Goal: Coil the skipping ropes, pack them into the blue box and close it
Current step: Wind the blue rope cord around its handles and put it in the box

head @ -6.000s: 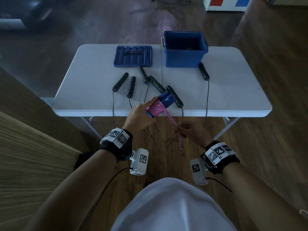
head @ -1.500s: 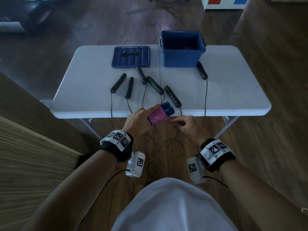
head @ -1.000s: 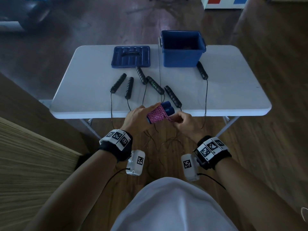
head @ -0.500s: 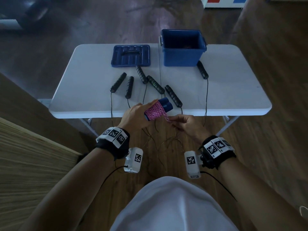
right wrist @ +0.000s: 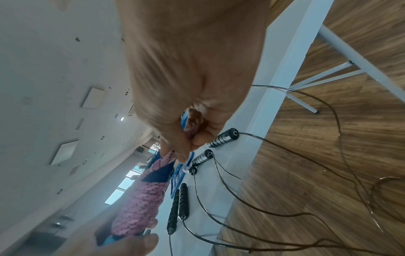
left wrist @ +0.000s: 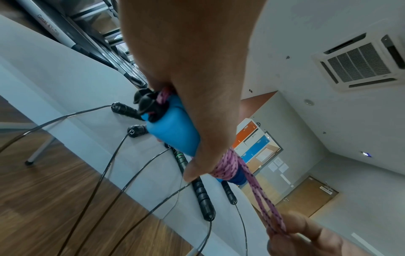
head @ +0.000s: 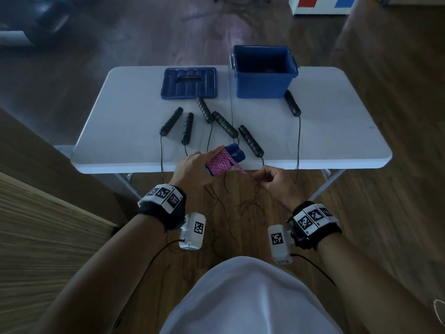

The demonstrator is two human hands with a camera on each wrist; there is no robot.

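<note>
The left hand point(head: 192, 168) gripped 2 blue handles point(head: 234, 153) wrapped in pink rope point(head: 220, 162) just past the desk point(head: 337, 131) edge; the right hand point(head: 277, 183) pinched the rope's loose end. No writing was legible.

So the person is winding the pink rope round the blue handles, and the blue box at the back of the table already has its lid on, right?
Not quite. The blue box is open; its lid lies flat on the table beside it, as the head view shows. The winding part is right: the left hand holds the handles while the right hand pinches the pink rope.
</note>
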